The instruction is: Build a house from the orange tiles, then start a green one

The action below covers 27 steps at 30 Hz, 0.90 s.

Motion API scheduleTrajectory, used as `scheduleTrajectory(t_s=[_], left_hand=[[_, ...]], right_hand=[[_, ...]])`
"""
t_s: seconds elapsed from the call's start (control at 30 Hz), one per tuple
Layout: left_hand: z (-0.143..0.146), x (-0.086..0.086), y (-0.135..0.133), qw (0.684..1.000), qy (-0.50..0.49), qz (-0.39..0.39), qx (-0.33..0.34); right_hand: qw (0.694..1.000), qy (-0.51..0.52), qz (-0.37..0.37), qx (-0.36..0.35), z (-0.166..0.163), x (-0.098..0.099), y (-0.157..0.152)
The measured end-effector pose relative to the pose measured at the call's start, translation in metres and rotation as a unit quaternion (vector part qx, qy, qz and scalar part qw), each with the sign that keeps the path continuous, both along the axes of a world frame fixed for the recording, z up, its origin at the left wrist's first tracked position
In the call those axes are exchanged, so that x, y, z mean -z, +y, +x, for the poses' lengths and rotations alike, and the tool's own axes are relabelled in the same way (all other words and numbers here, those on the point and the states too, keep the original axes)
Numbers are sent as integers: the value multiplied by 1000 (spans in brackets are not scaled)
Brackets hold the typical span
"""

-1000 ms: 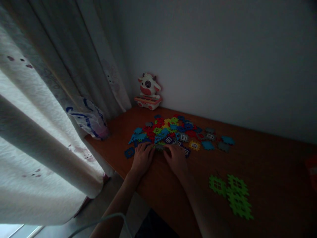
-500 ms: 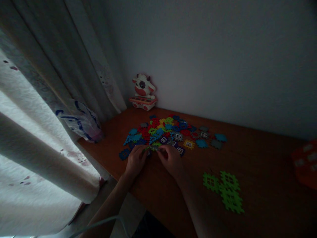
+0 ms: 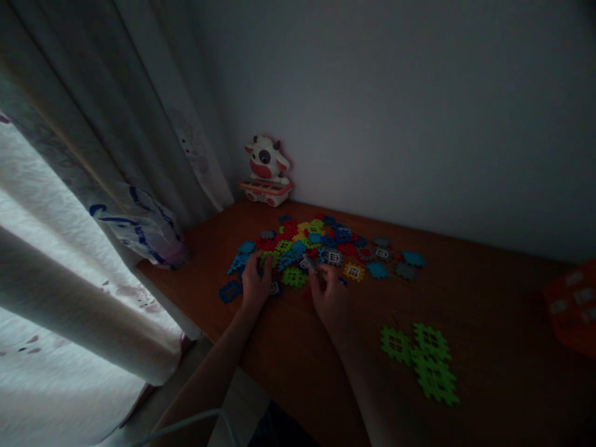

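Observation:
My left hand (image 3: 256, 284) is at the near left side of a pile of notched plastic building pieces, its thumb and fingers closed around a green notched building piece (image 3: 269, 257). My right hand (image 3: 329, 295) pinches a small grey notched building piece (image 3: 310, 264) between thumb and fingertips, just above the pile. Between the hands a green window piece (image 3: 293, 277) lies flat. Beside my left hand is a dark blue piece (image 3: 230, 291). A yellow window piece (image 3: 354, 270) sits to the right of my right hand.
Several green window pieces (image 3: 434, 376) lie joined at the right. A cow toy with a keyboard (image 3: 266, 172) stands at the back by the wall. A plastic bag (image 3: 151, 233) is at the left table edge beside the curtain. An orange object (image 3: 572, 307) sits far right.
My hands have moved apart, the left now with a green piece and the right with a grey one. The green window piece between them is now in plain view.

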<state>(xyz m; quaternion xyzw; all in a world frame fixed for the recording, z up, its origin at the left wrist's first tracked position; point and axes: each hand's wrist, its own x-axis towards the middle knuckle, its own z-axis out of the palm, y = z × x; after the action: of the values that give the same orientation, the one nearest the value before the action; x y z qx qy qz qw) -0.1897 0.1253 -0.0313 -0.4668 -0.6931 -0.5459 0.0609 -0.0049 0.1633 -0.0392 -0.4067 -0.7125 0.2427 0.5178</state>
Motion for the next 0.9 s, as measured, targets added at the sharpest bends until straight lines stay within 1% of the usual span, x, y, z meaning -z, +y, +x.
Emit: scheduleTrajectory(t_s=[0.07,0.13,0.23,0.33,0.4,0.47,0.57,0.77,0.9], left_hand=[[1,-2,-2,999,17,-30,39],[6,-4,-4,992,63,-59,91],[11,-5,-3,977,141,-87,136],[11,-2,-1,966,190,-108,139],[10,1,0,961,212,-122,131],[9,4,1,957,227,-130,124],[10,6,0,953,237,-135,134],[14,4,-2,946,212,-120,214],[12,1,-5,953,161,-110,230]], right_hand=[[1000,12,-15,18,-1,0,3],[1000,10,-15,17,-1,1,6],[999,-27,22,5,-1,2,9],[993,-106,59,6,0,1,8],[980,-189,60,-6,-1,-1,4],[962,-268,58,-20,-2,-4,-2],[944,-325,54,-21,-6,-7,-8],[947,-318,25,-42,-5,-7,-5],[962,-265,18,-64,-3,-4,-1]])
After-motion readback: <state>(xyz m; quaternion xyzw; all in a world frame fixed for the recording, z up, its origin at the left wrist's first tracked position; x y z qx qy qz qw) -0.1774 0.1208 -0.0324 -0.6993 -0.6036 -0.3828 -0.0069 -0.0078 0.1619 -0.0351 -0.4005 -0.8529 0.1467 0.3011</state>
